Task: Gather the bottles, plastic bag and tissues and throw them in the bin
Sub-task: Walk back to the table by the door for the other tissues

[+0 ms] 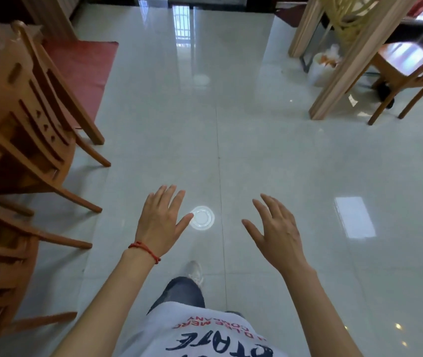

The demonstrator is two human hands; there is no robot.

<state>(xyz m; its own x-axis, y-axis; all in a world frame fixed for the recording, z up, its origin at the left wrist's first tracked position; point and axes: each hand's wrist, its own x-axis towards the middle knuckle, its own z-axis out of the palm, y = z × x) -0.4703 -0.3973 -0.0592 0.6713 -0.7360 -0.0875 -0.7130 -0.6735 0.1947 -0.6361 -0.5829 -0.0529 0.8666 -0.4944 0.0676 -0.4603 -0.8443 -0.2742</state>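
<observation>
Far off at the right, beside a pale wooden post [354,57] and under the table there, we see a white plastic bag [321,69] standing on the floor [269,155]; something orange shows at its open top, but it is too blurred for us to say what it is or whether it lines a bin. We see no bottles or tissues anywhere.

Our hands are both stretched out in front of us above the glossy pale tiles, well apart from each other. Our left hand [160,222] is spread flat, palm down, fingers straight and slightly fanned, holding nothing; a red string bracelet [144,249] circles its wrist. Our right hand [276,228] is likewise spread, fingers loosely extended and thumb out, touching nothing.

Between our hands a round ceiling-light reflection [202,217] shines on the floor. Wooden chairs [32,119] stand at our left by a red mat [81,70], and another wooden chair [406,70] stands at the far right. Below, we see our white printed shirt [205,333] and one shoe [195,271] stepping forward.
</observation>
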